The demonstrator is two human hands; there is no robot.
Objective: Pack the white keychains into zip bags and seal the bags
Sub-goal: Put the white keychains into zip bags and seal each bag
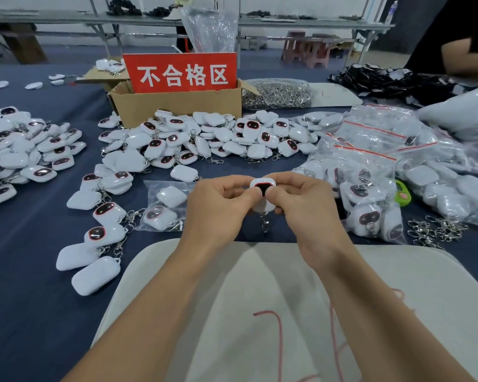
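**Risks.** We judge a drop to be the main hazard. The keychain (pixel 262 188) is held only by its edges, in the air above the near part of the table (pixel 39 299), and any loosening of the pinch would let it fall. Its clasp (pixel 265 225) hangs free at 6 o'clock under the body and could snag on a bag mouth on the way in.

The bag (pixel 163 205) lies flat at 9 o'clock from the hands with two pieces already inside. Neither hand holds it. One hand must let go of the keychain before the bag can be opened, and we rate that handover as the likeliest point of a slip. We cannot tell whether the bag's mouth is open or sealed.

Loose stock adds a risk of mix-up. There is a heap (pixel 218 136) at 12 o'clock, filled bags (pixel 370 166) lie at 3 o'clock, and the red-signed box (pixel 177 106) stands behind the heap.

**Grip.** The left hand (pixel 218 205) has thumb and fingers curled and clamped on the keychain's left side. The right hand (pixel 307 205) clamps the right side in the same way. The two thumb tips lie on the front, close together over the dark face. The keychain stands upright between the hands, dark face towards us, clear of the table.
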